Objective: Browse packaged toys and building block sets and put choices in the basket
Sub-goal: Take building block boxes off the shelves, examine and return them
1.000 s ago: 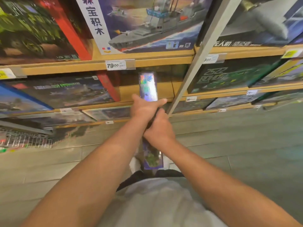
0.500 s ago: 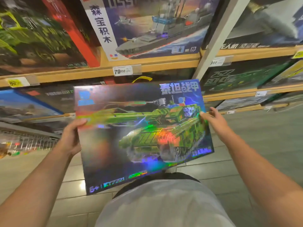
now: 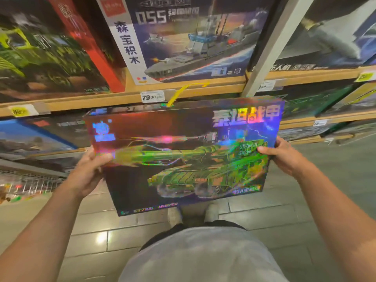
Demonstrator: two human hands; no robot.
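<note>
Holographic foil covered the front of the tank set box that we held up face-on before the shelves, its green tank picture and rainbow lettering turned toward us. Our left hand gripped the box's left edge, the thumb lying across the printed front and the other fingers hidden behind the carton, so we could not tell how they lay. Our right hand gripped the right edge in the same way, thumb on the front and the remaining fingers curled round the back. Both hands were clamped on the carton, well apart from each other, with the box slightly tilted, its right side higher than its left.

A yellow carry handle rose from the box's top edge and overlapped the wooden shelf behind it. Just beside the handle a price tag read 79.00, and a yellow tag sat further left on the same shelf lip. On that shelf stood a warship set box marked 055, and to its left a green vehicle box with a red side. A pale upright post crossed the shelving on the right. Below the held box we saw grey floor tiles, our shoes and our light shirt. A wire rack showed at the far left, too blurred to tell more.
</note>
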